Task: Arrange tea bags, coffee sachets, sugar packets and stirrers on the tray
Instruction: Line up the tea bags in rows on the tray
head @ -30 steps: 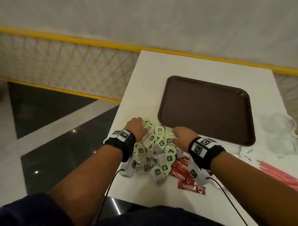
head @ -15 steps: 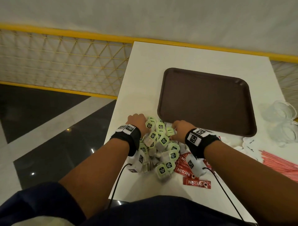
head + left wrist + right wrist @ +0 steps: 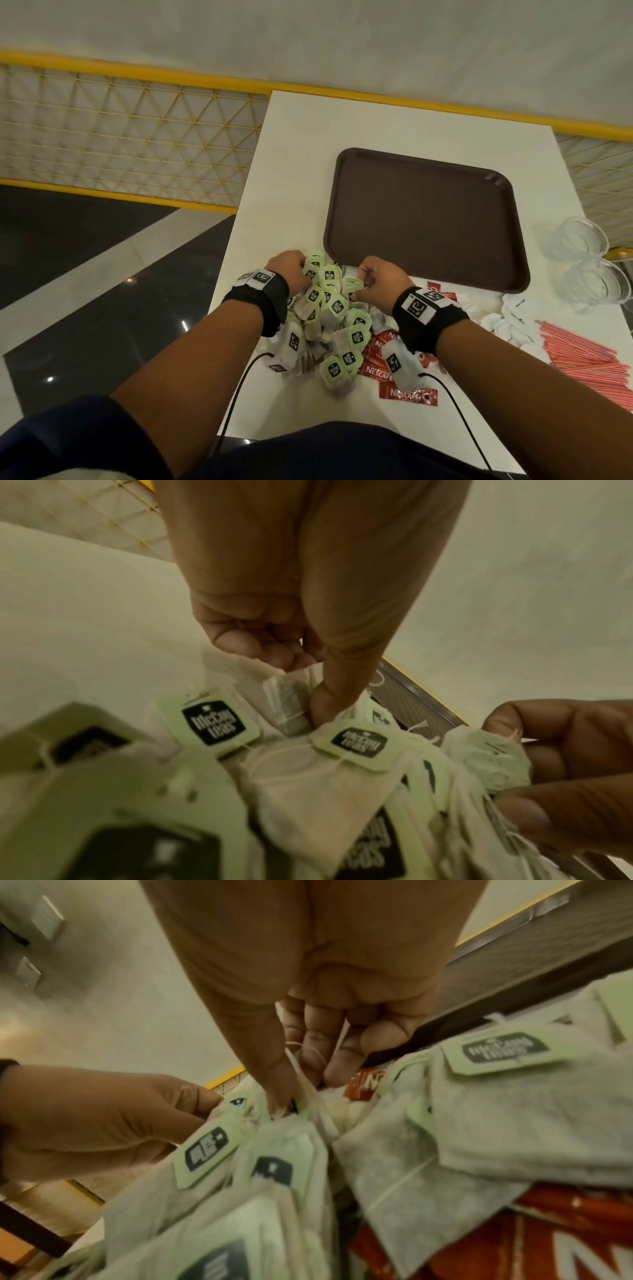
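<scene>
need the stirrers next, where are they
In the head view the stirrers lie in a red pile on the table's right edge, right of the sugar packets and near the tray.

Your tea bags [image 3: 334, 308] are off-white with pale green tags printed black. At five o'clock of them, the coffee sachets [image 3: 407, 395] are red with white lettering. The tray [image 3: 424, 219] at twelve is plain dark brown. The stirrers [image 3: 589, 359] at three are pinkish red on the white table [image 3: 294, 164].
</scene>
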A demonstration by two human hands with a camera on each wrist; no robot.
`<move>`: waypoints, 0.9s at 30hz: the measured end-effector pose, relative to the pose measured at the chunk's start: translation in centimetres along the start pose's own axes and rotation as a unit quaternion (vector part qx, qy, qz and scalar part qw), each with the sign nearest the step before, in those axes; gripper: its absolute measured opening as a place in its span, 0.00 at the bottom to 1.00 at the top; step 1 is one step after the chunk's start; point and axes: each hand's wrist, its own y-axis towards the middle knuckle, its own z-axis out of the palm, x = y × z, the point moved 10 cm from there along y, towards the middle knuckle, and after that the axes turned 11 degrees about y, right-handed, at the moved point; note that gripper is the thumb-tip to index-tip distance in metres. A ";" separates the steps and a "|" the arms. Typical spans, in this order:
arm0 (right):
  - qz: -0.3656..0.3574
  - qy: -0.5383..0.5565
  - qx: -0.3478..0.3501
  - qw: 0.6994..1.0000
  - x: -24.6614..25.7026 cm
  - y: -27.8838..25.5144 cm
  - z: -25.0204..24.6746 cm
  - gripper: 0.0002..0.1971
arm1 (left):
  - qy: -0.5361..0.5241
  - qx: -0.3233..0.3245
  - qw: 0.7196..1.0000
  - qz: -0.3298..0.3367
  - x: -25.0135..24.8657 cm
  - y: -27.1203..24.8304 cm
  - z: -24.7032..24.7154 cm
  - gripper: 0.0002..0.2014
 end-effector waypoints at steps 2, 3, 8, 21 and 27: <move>-0.016 0.037 -0.002 0.999 0.1 -0.2 -0.6 0.14 | 0.004 -0.013 1.000 -0.001 0.2 -0.1 -0.1 0.13; -0.024 0.053 -0.005 0.998 0.1 -0.2 -1.0 0.14 | -0.003 -0.026 1.000 0.000 0.3 -0.2 -0.4 0.15; -0.058 0.126 0.001 0.990 0.2 0.2 -3.7 0.14 | -0.126 -0.105 0.986 0.007 -0.1 -1.6 -3.2 0.12; -0.147 0.355 0.100 0.918 5.8 3.3 -10.4 0.13 | -0.525 -0.030 0.848 0.069 -10.1 0.1 -6.4 0.16; -0.160 0.325 0.036 0.931 6.5 7.1 -12.0 0.12 | -0.693 0.062 0.716 0.058 -12.1 1.5 -6.8 0.19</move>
